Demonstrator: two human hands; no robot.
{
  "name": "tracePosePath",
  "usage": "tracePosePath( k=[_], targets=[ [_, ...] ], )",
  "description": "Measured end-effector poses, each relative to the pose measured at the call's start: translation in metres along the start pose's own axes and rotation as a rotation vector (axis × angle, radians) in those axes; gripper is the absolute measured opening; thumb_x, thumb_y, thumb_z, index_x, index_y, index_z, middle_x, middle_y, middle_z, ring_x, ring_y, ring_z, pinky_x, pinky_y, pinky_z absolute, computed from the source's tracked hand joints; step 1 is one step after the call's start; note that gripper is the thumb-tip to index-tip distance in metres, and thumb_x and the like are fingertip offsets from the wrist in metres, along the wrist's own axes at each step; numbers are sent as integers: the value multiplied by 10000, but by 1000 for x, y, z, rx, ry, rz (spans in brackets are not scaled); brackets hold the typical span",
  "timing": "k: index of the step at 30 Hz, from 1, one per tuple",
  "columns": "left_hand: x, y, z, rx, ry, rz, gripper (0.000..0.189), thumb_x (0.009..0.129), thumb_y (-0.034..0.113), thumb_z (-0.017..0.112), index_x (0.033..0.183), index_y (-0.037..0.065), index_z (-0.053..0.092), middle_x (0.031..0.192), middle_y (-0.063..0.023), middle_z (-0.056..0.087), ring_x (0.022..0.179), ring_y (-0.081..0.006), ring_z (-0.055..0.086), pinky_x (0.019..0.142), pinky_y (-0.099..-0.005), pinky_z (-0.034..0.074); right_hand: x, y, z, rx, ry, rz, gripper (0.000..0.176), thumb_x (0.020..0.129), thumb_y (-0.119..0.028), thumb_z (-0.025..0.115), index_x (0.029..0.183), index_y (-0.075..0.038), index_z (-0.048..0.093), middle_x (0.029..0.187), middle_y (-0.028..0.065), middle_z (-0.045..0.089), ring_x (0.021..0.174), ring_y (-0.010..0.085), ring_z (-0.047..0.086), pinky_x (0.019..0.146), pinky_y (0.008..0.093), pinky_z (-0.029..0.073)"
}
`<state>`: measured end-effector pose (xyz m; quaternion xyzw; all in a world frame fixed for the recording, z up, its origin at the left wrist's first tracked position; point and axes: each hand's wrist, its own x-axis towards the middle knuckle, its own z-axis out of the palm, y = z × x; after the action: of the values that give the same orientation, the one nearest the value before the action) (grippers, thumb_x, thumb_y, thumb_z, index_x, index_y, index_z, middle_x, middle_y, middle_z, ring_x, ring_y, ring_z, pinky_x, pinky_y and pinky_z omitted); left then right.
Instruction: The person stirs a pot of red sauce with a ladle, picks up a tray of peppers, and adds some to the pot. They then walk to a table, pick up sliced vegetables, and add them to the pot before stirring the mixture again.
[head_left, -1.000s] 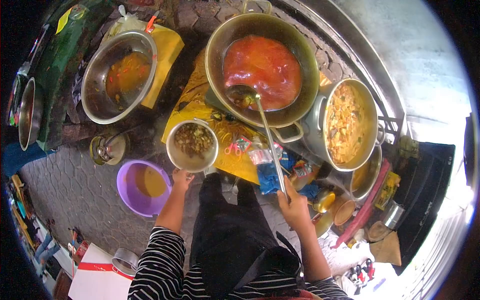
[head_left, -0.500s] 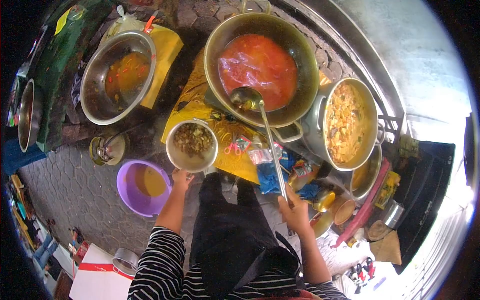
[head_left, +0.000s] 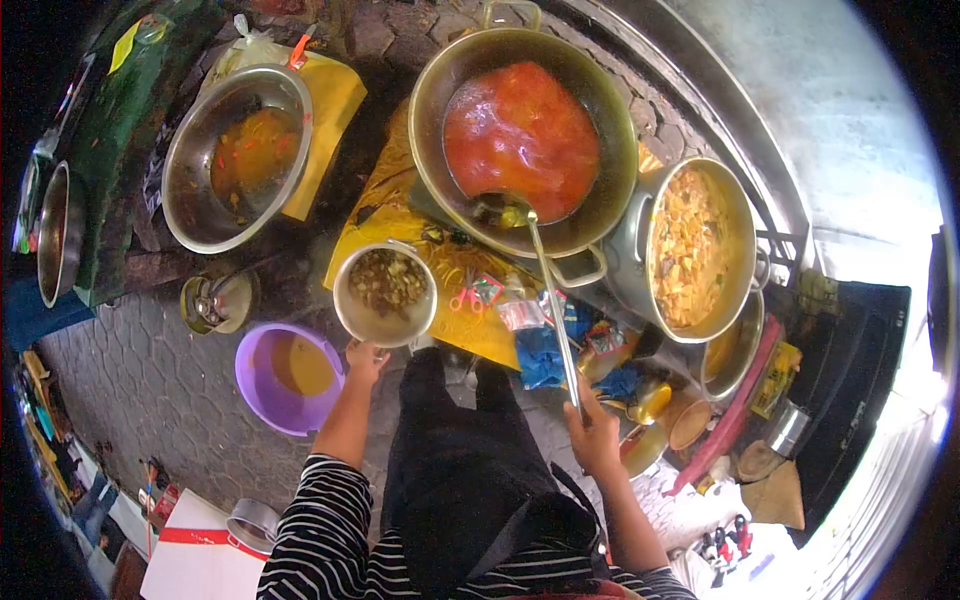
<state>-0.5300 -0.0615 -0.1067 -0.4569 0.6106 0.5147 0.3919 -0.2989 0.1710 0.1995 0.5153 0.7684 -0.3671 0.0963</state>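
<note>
At the wide pot (head_left: pixel 430 125), ladle (head_left: pixel 552 298) pointing forward, long axis slanted left

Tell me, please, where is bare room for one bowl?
Bare paving lies between the purple basin and the white box, and left of the basin. Crowded: the right end of the yellow cover, under packets, and right of the right hand.

A pot (head_left: pixel 404 323) sits directly before the left fingers (head_left: pixel 366 354), a tub (head_left: pixel 262 402) to their left and a basin (head_left: pixel 190 190) farther ahead, beyond the tub. From the right fingers (head_left: pixel 590 400), a ladle (head_left: pixel 553 308) extends forward into a pan (head_left: pixel 430 135); a stockpot (head_left: pixel 626 245) stands ahead and to their right.
</note>
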Motion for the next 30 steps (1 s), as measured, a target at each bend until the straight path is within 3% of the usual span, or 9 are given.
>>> tracePosePath(
  k=[5, 14, 20, 24, 30],
  targets=[
    [-4, 2, 2, 12, -21, 10, 343, 664, -54, 420, 946, 135, 374, 769, -88, 470, 697, -213, 496, 743, -485, 444, 4, 6, -1, -228, 29, -64, 414, 757, -151, 547, 1141, -33, 448, 753, 197, 578, 634, 321, 577, 553, 373, 457],
    [-9, 3, 3, 28, -12, 28, 270, 685, -33, 436, 899, 125, 390, 775, -74, 472, 681, -198, 494, 738, -482, 451, 9, 13, -11, -252, 97, -165, 415, 741, -149, 560, 1130, -42, 463, 797, 202, 582, 584, 293, 577, 513, 360, 455],
    [-8, 2, 4, 21, -2, 36, 274, 676, -36, 442, 890, 124, 383, 797, -80, 474, 701, -202, 496, 731, -490, 452, 9, 23, -21, -410, 149, -211, 400, 726, -147, 580, 1109, -69, 495, 677, 163, 582, 521, 280, 568, 489, 349, 449],
    [-12, 3, 4, 13, -6, 39, 292, 680, -34, 448, 916, 125, 380, 825, -82, 469, 721, -203, 494, 727, -495, 451, 7, 28, -31, -231, 143, -181, 394, 719, -138, 587, 1096, -61, 505, 641, 166, 570, 530, 283, 569, 489, 345, 444],
    [-10, 3, 4, 11, 12, 17, 275, 703, -22, 457, 920, 127, 377, 819, -78, 464, 710, -199, 493, 715, -478, 461, 6, 32, -39, -265, 131, -196, 407, 721, -134, 585, 1107, -45, 494, 670, 182, 577, 558, 279, 581, 510, 338, 452]
  ],
)
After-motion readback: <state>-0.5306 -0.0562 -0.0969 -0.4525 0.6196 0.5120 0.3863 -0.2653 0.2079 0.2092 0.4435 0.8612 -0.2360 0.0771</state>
